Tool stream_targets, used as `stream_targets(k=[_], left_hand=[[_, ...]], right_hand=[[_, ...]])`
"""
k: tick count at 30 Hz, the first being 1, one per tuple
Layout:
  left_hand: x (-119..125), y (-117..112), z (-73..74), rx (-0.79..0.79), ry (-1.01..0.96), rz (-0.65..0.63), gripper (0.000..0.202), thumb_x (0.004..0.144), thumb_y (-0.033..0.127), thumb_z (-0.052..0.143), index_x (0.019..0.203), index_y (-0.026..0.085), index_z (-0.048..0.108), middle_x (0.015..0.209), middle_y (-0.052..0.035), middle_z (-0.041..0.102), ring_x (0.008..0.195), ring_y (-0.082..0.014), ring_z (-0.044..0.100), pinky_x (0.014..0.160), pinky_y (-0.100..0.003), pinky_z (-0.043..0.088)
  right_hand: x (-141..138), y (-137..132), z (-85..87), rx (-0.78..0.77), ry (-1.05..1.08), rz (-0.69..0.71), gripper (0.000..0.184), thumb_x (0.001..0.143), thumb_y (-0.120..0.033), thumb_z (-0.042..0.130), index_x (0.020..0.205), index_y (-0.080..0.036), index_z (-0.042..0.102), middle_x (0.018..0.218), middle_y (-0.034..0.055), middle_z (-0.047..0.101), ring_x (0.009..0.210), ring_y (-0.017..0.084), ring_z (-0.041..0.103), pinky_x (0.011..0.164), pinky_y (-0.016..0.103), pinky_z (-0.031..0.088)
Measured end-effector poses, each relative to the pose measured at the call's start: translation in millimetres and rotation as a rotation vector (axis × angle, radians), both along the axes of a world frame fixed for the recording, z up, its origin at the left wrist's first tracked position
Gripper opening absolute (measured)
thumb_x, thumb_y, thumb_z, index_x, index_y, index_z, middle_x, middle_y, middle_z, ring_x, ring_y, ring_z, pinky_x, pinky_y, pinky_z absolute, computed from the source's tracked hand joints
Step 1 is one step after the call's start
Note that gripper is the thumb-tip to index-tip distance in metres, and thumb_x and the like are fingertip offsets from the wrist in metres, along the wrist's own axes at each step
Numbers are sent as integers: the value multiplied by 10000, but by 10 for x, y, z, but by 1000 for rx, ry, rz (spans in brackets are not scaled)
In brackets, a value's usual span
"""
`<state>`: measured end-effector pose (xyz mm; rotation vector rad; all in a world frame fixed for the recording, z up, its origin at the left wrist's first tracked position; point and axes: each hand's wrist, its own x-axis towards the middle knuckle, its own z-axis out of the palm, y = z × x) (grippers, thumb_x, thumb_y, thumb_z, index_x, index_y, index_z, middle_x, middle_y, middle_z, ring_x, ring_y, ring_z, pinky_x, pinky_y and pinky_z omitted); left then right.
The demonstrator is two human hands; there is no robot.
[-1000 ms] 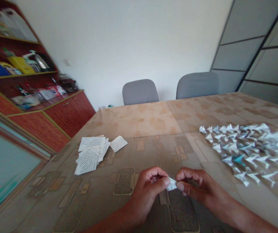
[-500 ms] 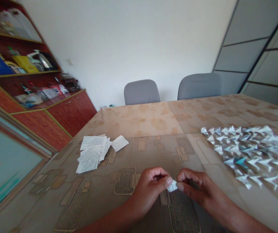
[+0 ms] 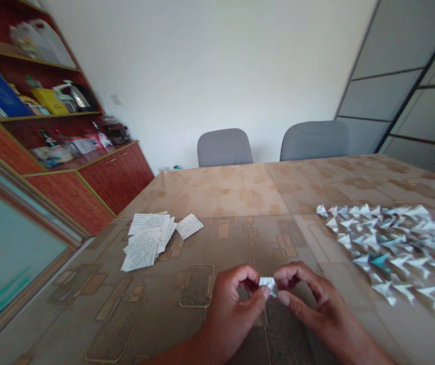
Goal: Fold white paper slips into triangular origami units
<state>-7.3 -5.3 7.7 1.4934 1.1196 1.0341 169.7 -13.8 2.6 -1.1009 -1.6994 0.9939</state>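
My left hand [image 3: 236, 304] and my right hand [image 3: 308, 299] meet low in the middle of the view, just above the table [image 3: 240, 197]. Both pinch one small folded piece of white paper [image 3: 267, 284] between thumb and fingertips. The fingers of each hand are curled and closed on it. To the left lies a loose stack of printed paper slips [image 3: 147, 243]. At the right spreads a heap of several folded paper triangles [image 3: 388, 243].
Two grey chairs [image 3: 225, 147] [image 3: 314, 139] stand at the far edge of the table. A red-brown cabinet with cluttered shelves [image 3: 50, 132] runs along the left wall. Grey panels [image 3: 410, 91] line the right side.
The view has tilted slightly. My hands have kept their pinch on the small paper and drawn a little closer together, with the fingers reworking the fold.
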Motion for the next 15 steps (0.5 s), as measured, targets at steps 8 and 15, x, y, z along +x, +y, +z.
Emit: stream_targets(k=[8, 15], left_hand=[[16, -12, 56, -10, 33, -57, 53, 750, 185, 616, 725, 146, 641, 671, -15, 625, 653, -148, 570, 622, -229, 431], [13, -39, 22, 112, 88, -14, 88, 752, 166, 632, 671, 146, 661, 609, -7, 617, 603, -134, 546, 596, -221, 407]], right_hand=[[2, -43, 41, 51, -101, -33, 158, 904, -231, 530, 754, -214, 581, 698, -22, 573, 663, 142, 559, 613, 233, 449], [-16, -65, 64, 93, -103, -27, 111, 894, -209, 559, 788, -220, 591, 713, -26, 580, 676, 136, 562, 619, 218, 452]])
